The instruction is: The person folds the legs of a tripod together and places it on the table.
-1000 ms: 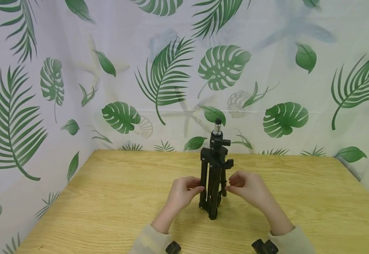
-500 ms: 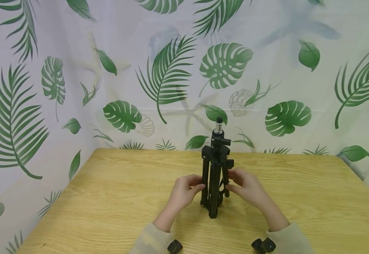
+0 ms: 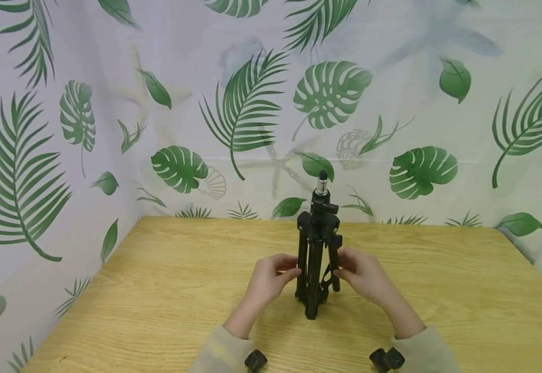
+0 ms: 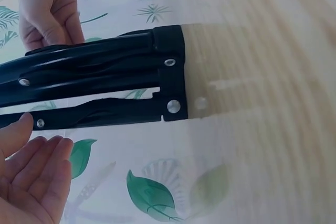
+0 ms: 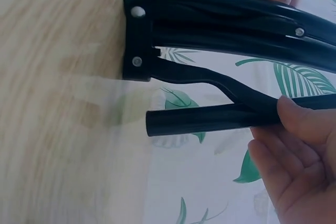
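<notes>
A black tripod [image 3: 315,259] with a silver stud on top stands upright on the wooden table, its legs mostly folded. My left hand [image 3: 271,280] holds its left leg low down, thumb in front and fingers behind. In the left wrist view the thumb of that left hand [image 4: 37,182] overlaps a black tube close to a rivet. On the other side my right hand [image 3: 364,272] pinches the right leg [image 5: 194,120] between thumb and fingers. This leg stands slightly away from the centre, with a curved brace [image 5: 210,74] joining it to the foot bracket [image 5: 137,35].
Behind the wooden table [image 3: 182,290] hangs a white cloth [image 3: 261,207] printed with green leaves, and it also covers the left side. Both forearms come in from the front edge, with small black devices [image 3: 387,359] at the sleeves.
My right hand has closed in on the right leg, and that leg has swung slightly outward. The tripod has turned a little; my left hand stays at the left leg.
</notes>
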### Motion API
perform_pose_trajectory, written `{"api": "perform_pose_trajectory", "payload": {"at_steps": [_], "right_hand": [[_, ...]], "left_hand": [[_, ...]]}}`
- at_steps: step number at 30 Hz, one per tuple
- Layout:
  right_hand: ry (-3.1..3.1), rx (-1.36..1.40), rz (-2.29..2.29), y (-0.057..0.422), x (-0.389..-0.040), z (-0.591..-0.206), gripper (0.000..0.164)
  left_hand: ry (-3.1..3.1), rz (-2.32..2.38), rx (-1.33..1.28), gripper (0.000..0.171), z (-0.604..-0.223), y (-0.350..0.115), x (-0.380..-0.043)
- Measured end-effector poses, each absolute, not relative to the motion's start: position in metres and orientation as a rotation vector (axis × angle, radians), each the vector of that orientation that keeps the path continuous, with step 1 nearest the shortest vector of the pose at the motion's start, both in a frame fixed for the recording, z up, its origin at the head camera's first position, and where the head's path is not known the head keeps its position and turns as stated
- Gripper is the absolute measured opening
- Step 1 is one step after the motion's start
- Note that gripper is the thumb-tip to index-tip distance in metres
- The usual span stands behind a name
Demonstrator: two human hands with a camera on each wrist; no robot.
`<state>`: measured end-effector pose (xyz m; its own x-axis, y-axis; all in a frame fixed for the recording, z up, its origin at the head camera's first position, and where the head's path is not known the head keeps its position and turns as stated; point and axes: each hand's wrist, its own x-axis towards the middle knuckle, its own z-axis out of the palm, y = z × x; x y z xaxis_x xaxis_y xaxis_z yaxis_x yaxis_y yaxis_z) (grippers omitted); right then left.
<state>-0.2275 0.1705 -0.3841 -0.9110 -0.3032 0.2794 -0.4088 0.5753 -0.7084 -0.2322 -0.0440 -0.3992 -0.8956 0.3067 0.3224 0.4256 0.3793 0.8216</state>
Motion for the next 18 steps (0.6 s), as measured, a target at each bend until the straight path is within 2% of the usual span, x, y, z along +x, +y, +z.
{"api": "perform_pose_trajectory", "payload": {"at_steps": [5, 18], "right_hand": [[-2.713, 0.590, 1.210, 0.173, -0.226, -0.382, 0.019], [-2.792, 0.518, 1.200, 0.173, -0.220, -0.372, 0.017]], "left_hand": [[-2.488, -1.562, -0.674, 0.028, -0.398, -0.049, -0.235], [-2.527, -1.640, -0.725, 0.024, -0.392, -0.054, -0.235]]}}
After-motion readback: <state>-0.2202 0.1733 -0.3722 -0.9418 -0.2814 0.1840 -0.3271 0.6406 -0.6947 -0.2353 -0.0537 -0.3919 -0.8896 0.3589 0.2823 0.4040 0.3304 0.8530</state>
